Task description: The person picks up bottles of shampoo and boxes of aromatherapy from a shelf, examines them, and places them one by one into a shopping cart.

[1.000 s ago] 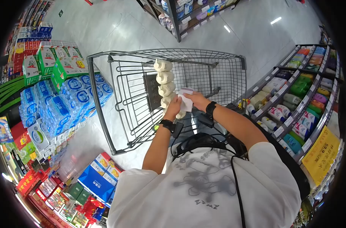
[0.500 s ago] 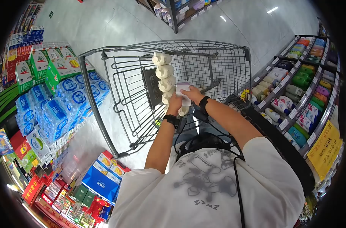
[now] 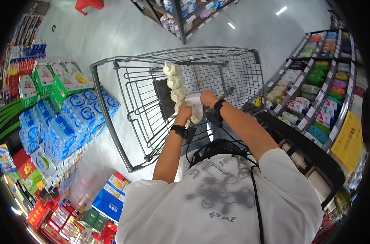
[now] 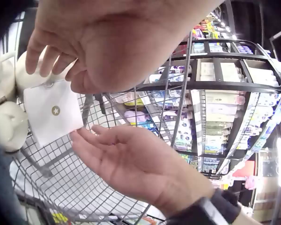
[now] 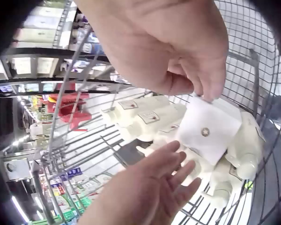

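A white card-like square (image 3: 196,104) is held over the cart in front of my body. A small round gold star mark shows on its face in both wrist views. My left hand (image 3: 183,115) pinches its near left corner, thumb at the edge. Opposite, my right hand (image 3: 209,99) holds the other edge between thumb and fingers. Just below lies a row of several cream-coloured bottles (image 5: 147,121) in the shopping cart (image 3: 108,116). The square and the hands hide part of this row in the head view.
Sloping shelves (image 3: 315,87) of coloured bottles and packs stand at the right, with a yellow price sign (image 3: 348,141). On the left are water packs (image 3: 67,128) and green cartons (image 3: 70,84). A red stool (image 3: 88,5) stands beyond the cart.
The white square has been turned between my hands; its purplish strip no longer shows. My hands have shifted slightly around it. The head view has moved, bringing the red stool into sight.
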`<state>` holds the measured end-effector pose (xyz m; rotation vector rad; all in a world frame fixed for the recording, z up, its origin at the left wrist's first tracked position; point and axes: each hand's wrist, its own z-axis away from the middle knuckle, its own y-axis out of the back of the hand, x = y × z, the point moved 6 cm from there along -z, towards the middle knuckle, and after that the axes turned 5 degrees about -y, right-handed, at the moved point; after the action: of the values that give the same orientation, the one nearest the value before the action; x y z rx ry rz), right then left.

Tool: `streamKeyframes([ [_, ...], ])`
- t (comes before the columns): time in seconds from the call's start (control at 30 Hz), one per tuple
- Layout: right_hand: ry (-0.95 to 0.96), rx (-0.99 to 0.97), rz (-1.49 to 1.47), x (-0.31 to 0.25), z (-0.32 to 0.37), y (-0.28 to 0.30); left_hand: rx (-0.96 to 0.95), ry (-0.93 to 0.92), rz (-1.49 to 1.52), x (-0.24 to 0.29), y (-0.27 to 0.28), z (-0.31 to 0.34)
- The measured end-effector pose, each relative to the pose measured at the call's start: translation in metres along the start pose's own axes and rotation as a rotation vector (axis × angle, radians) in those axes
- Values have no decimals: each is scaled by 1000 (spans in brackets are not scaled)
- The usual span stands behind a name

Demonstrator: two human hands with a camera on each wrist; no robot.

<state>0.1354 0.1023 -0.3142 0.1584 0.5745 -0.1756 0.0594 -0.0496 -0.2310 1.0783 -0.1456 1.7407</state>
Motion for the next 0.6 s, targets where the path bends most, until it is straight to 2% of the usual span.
streamKeyframes([
  [0.1, -83, -66, -248, -52, 48, 28, -80, -80, -135, -14, 2, -19],
  [0.13, -85, -77, -312, -71, 65, 37, -123, -100, -93, -14, 1, -25],
  [0.17, -58, -82, -348, -89, 80, 45, -165, -65, 84, 6, 5, -19],
  [0.23, 252, -56, -182, -103, 91, 68, -279, 15, 420, 49, 6, -5],
  [0.27, 136, -26, -406, -134, 134, 77, -266, -30, 450, 64, 5, -7],
  [0.33, 265, 17, -458, -159, 186, 98, -296, -105, 441, 99, 2, -4],
  [0.43, 341, -7, -537, -166, 254, 122, -403, -209, 411, 139, -21, -11],
  [0.53, 339, 147, -440, -144, 301, 140, -441, -292, 390, 219, -41, 25],
  [0.6, 511, 263, -412, -128, 328, 143, -545, -405, 386, 260, -62, 50],
])
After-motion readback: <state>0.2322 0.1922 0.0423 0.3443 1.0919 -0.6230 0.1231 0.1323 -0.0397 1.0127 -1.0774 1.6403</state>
